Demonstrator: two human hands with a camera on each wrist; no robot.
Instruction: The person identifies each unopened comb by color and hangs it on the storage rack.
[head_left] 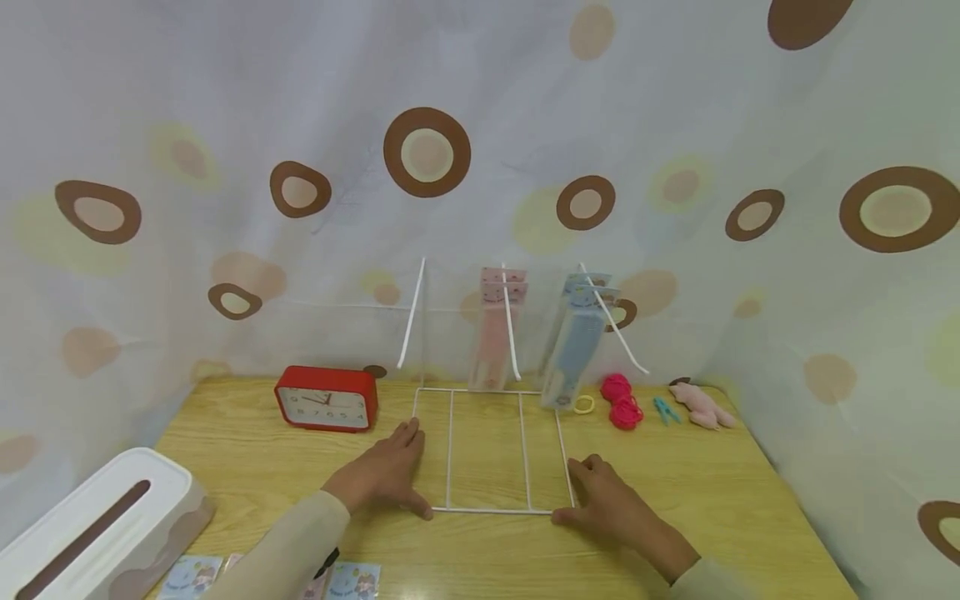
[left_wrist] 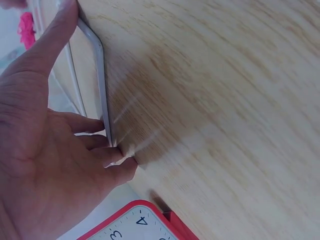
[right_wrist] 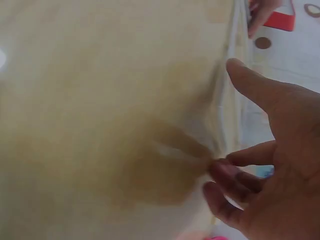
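In the head view, my left hand (head_left: 382, 472) and right hand (head_left: 613, 507) are touching the near corners of the white wire rack (head_left: 487, 511) on the table (head_left: 697, 483), thumbs and fingers spread; pink packets (head_left: 492, 337) are hanging from its middle prong and blue packets (head_left: 576, 343) from its right, while the left prong (head_left: 412, 315) is bearing none, so filling appears partial, with printed cards (head_left: 354, 581) lying nearer me. In the left wrist view, my fingertips are meeting the side bar (left_wrist: 105, 95), the red clock (left_wrist: 125, 227) standing nearby and likely limiting clearance. In the right wrist view, my fingers are bending slightly, pinching nothing discernible.
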